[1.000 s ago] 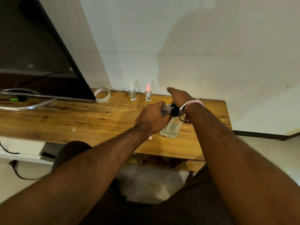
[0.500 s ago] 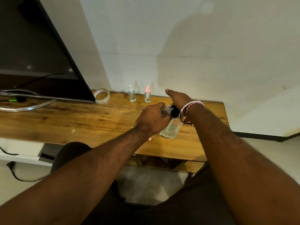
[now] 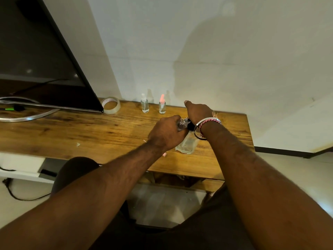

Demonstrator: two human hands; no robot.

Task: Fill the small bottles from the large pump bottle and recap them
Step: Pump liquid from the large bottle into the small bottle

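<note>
From the head camera we saw the large bottle standing upright on the wooden table, toward its right end; our left hand gripped a small clear bottle against the black pump top; our right hand pressed on that top, index finger pointing out straight; two capped small bottles stood at eleven o'clock from the hands, near the wall.

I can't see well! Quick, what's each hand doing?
Left hand: grips a small clear bottle.
Right hand: presses the large pump bottle; grip hidden.
</note>
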